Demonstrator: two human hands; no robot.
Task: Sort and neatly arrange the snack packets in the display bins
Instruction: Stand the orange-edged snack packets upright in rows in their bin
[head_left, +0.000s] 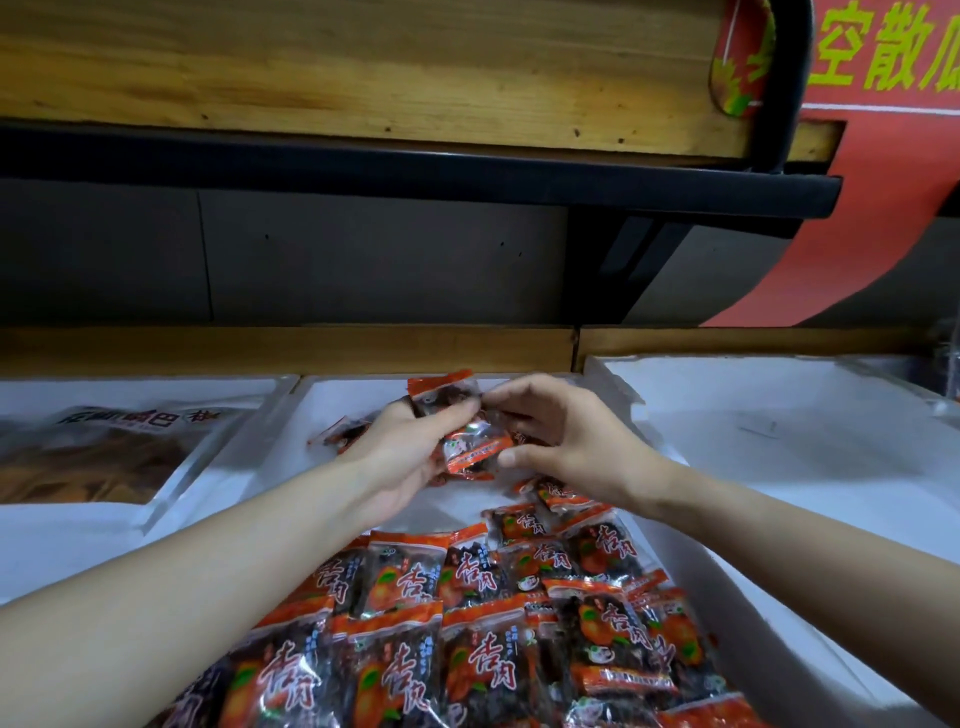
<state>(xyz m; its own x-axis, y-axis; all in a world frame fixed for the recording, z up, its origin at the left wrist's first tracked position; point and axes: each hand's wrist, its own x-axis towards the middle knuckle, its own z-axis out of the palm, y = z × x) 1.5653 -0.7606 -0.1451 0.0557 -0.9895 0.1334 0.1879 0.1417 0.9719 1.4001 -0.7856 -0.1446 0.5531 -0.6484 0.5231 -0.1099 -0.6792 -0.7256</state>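
At 12 o'clock in the middle bin (332, 400), the left hand (410, 457) grips loose packets (470, 441). The right hand (563, 441) pinches them square, likely to extend the rows (467, 649) at 6 o'clock.

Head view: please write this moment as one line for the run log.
left hand: grips packet bunch | right hand: pinches same bunch | where: above far end of middle bin | near end: packet rows

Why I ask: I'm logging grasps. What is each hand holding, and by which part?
The left hand grips a bunch of orange snack packets around its left side and underside; the right hand pinches the same bunch at its right edge.
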